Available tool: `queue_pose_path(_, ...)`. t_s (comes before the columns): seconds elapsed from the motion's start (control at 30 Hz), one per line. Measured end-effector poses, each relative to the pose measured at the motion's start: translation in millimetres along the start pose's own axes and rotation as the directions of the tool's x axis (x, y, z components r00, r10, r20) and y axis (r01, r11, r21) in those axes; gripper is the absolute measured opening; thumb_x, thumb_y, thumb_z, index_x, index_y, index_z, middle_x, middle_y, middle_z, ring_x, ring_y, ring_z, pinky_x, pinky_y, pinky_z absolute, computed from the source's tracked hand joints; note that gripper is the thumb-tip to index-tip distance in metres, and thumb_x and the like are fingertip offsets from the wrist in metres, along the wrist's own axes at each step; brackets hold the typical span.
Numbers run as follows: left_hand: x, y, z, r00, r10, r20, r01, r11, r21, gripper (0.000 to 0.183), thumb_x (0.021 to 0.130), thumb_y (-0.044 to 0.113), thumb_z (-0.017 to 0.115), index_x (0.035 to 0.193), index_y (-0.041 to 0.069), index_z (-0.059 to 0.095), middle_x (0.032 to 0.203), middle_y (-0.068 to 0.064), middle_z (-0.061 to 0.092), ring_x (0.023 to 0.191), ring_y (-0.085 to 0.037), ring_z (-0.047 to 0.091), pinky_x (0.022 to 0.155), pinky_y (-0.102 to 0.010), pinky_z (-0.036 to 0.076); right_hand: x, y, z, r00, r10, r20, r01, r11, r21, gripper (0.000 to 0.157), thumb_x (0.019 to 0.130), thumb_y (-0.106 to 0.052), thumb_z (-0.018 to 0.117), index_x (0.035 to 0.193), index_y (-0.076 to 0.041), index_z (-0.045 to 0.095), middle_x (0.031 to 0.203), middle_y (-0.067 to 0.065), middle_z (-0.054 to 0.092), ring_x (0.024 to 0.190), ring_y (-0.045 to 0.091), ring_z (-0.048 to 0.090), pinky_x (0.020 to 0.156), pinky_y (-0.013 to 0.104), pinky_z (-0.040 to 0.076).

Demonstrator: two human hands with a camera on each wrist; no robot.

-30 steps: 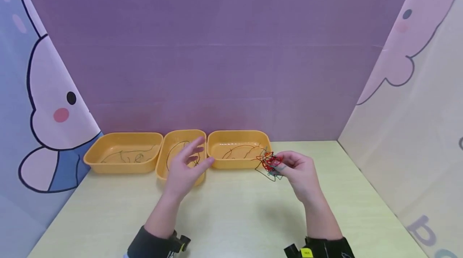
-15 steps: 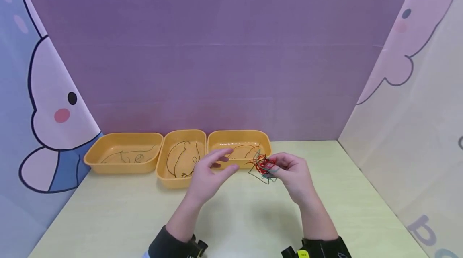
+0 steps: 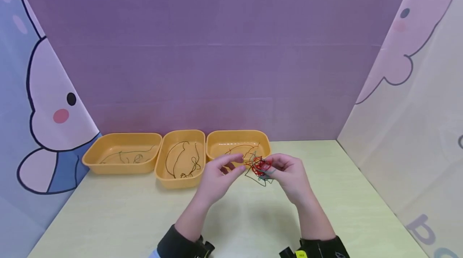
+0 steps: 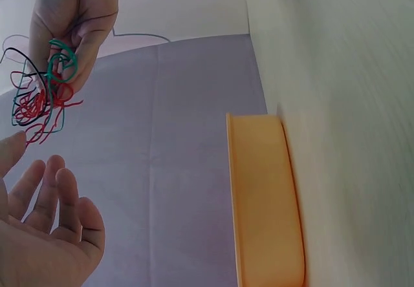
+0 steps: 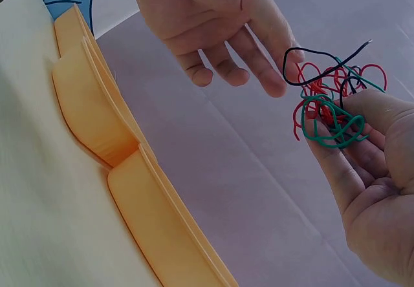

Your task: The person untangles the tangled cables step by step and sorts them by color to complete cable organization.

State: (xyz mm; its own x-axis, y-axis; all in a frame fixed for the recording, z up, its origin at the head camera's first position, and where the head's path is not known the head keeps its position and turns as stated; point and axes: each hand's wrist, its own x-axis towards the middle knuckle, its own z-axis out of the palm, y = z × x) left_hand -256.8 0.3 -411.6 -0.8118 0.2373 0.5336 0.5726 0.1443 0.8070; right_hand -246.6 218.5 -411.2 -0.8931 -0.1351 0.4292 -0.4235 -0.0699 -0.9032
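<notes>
I wore black wristbands (image 3: 179, 243) with small black cameras (image 3: 287, 252), a yellow label (image 3: 301, 254) on the right, a light-blue sleeve (image 3: 154, 254) left.

In the head view, the left hand (image 3: 216, 179) and the wire tangle (image 3: 259, 166), too dense for counting its strands, hid part of the rightmost tray (image 3: 236, 137). In the right wrist view, the right hand (image 5: 383, 203) was cut by the edge.
</notes>
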Motion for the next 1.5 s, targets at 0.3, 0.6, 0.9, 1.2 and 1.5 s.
queue_pose_path(0.3, -0.3, -3.5, 2.7, 1.000, 0.010, 0.011, -0.011, 0.997, 0.079, 0.010, 0.087, 0.029, 0.073, 0.097, 0.027, 0.074, 0.087, 0.014, 0.067, 0.072, -0.011, 0.054, 0.059, -0.031, 0.048, -1.5, -1.0, 3.2, 1.000, 0.015, 0.014, -0.015, 1.000, -0.009, 0.015, 0.084, 0.005, 0.069, 0.098, 0.010, 0.064, 0.088, 0.016, 0.069, 0.080, 0.033, 0.064, 0.068, 0.039, 0.057)
queue_pose_path(0.6, -2.3, -0.7, 2.0, 1.000, -0.003, -0.004, 0.003, 0.994, 0.109, 0.006, 0.089, 0.029, 0.070, 0.090, 0.024, 0.072, 0.080, 0.012, 0.064, 0.074, -0.008, 0.055, 0.062, -0.031, 0.045, -2.3, -1.1, 2.6, 1.000, 0.008, 0.011, -0.008, 1.000, -0.005, 0.016, 0.084, 0.005, 0.069, 0.098, 0.010, 0.064, 0.089, 0.016, 0.069, 0.080, 0.034, 0.065, 0.069, 0.039, 0.057)
queue_pose_path(0.9, -3.8, 1.5, -5.1, 1.000, -0.005, -0.009, 0.006, 0.993, 0.121, 0.012, 0.089, 0.032, 0.069, 0.088, 0.020, 0.072, 0.079, 0.012, 0.064, 0.077, -0.008, 0.054, 0.066, -0.037, 0.044, -2.2, -3.2, -1.9, 1.000, 0.005, -0.011, -0.005, 0.999, -0.041, 0.013, 0.085, 0.003, 0.068, 0.097, 0.009, 0.064, 0.089, 0.015, 0.069, 0.078, 0.032, 0.065, 0.069, 0.038, 0.057)
queue_pose_path(1.2, -3.6, -0.3, -16.8, 0.998, 0.050, -0.032, -0.045, 0.989, 0.139, 0.012, 0.089, 0.030, 0.070, 0.088, 0.018, 0.072, 0.079, 0.012, 0.065, 0.077, -0.009, 0.055, 0.065, -0.036, 0.043, -2.6, -4.8, -7.2, 0.998, -0.007, -0.056, 0.005, 0.999, -0.035, 0.013, 0.084, 0.008, 0.066, 0.096, 0.010, 0.063, 0.086, 0.014, 0.069, 0.076, 0.030, 0.065, 0.069, 0.037, 0.057)
queue_pose_path(1.5, -3.5, -2.6, -29.2, 0.997, 0.080, -0.024, -0.075, 0.986, 0.146, 0.005, 0.088, 0.021, 0.071, 0.088, 0.017, 0.072, 0.079, 0.010, 0.065, 0.073, -0.012, 0.055, 0.063, -0.036, 0.043, -1.7, -6.9, -11.7, 0.994, -0.033, -0.104, 0.028, 0.998, -0.053, 0.011, 0.086, 0.009, 0.063, 0.096, 0.009, 0.062, 0.088, 0.012, 0.069, 0.081, 0.028, 0.065, 0.073, 0.034, 0.056)
